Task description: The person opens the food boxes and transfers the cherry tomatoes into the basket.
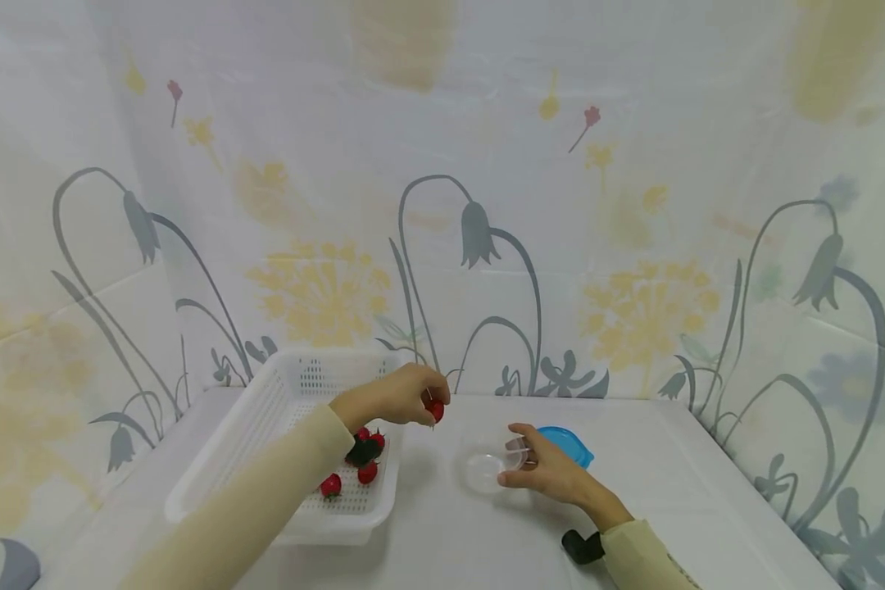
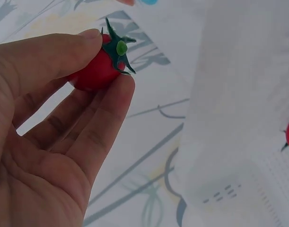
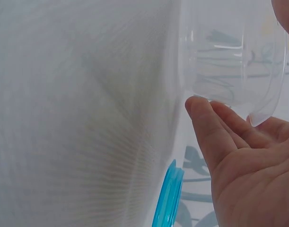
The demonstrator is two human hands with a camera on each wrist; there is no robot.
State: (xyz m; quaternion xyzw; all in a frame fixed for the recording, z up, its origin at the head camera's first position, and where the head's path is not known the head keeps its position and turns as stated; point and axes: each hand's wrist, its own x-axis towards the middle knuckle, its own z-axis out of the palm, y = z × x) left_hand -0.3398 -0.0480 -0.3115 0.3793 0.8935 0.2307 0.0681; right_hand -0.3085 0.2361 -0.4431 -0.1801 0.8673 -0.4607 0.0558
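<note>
My left hand (image 1: pixel 401 397) pinches a cherry tomato (image 2: pixel 90 71) between thumb and fingertips; its green leafy top faces outward in the left wrist view. The hand is raised just past the right side of a white slotted plastic basket (image 1: pixel 347 522). Several more tomatoes (image 1: pixel 331 486) lie in that basket, some partly hidden by my left wrist. To the right, my right hand (image 1: pixel 553 474) holds a clear round plastic container (image 3: pixel 220 56) by its side, thumb and fingers spread around it. The container stands upright on the table, its mouth facing up.
A blue lid (image 1: pixel 568 444) lies on the white tabletop (image 1: pixel 442 541) just behind my right hand. Behind the table hangs a white cloth (image 1: pixel 442 123) printed with flowers. A black wrist-worn device (image 1: pixel 583 547) sits at my right wrist.
</note>
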